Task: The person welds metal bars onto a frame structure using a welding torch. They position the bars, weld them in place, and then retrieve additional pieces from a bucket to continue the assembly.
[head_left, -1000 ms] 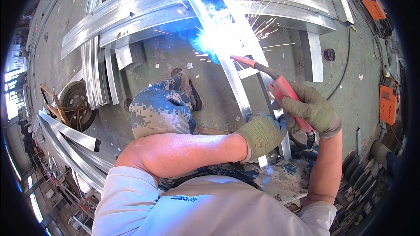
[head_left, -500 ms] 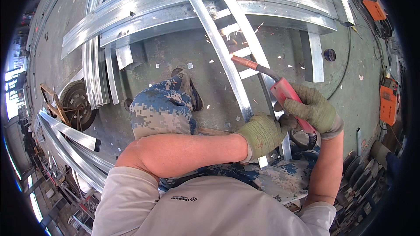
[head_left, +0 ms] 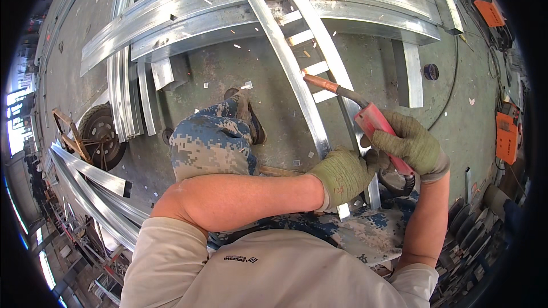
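Note:
A ladder-like metal frame point(head_left: 302, 90), two long rails with short crosspieces, slants from the far side toward my lap. My right hand point(head_left: 415, 144), in a green knit glove, is closed round the red handle of a welding torch point(head_left: 374, 121). The torch's copper-coloured nozzle points left, its tip at the left rail beside a crosspiece, with a bright spot and flying sparks there. My gloved left hand point(head_left: 343, 178) lies across the near end of the frame with its fingers curled, close to the lower end of the torch handle. What those fingers grip is hidden.
The frame's far part lies across wide metal beams point(head_left: 200, 31). At left are metal profiles point(head_left: 123, 97), a wheel point(head_left: 101, 137) and more bars. Orange machines point(head_left: 506, 137) and a cable point(head_left: 455, 74) are at right, near a small round tin point(head_left: 430, 72). My bent knee point(head_left: 211, 142) is left of the frame.
The sparks have scattered differently, some now farther left and over the beams. The torch and right hand have shifted very slightly right; my left hand stays in place.

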The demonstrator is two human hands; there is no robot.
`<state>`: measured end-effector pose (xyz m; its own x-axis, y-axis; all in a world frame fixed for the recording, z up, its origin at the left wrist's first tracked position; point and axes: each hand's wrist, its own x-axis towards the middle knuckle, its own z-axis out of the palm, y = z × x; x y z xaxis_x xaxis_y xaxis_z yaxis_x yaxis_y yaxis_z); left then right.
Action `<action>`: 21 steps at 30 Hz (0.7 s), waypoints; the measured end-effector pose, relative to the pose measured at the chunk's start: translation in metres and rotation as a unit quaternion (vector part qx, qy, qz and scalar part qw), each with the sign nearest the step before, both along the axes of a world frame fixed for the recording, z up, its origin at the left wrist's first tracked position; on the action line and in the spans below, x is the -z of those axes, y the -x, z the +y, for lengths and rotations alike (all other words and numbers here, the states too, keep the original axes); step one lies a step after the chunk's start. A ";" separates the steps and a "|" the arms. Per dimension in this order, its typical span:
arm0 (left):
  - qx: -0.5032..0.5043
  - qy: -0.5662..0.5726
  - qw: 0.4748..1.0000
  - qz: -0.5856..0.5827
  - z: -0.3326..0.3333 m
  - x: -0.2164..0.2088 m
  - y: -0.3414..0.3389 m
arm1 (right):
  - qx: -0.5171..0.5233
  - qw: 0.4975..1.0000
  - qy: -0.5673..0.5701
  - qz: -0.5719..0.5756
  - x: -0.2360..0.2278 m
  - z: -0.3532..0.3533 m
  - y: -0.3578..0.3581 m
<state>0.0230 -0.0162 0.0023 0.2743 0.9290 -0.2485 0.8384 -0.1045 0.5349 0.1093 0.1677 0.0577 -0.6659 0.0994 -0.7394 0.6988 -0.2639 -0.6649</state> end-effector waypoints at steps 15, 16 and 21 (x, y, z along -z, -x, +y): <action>-0.008 -0.019 1.000 0.007 -0.001 0.005 -0.003 | 0.008 1.000 0.010 -0.002 -0.005 -0.002 0.002; 0.001 -0.010 1.000 0.004 -0.001 0.005 -0.003 | 0.014 1.000 0.007 -0.004 -0.006 -0.003 0.003; 0.017 0.002 1.000 0.005 0.000 0.001 0.000 | 0.016 1.000 -0.007 -0.005 -0.006 -0.003 0.003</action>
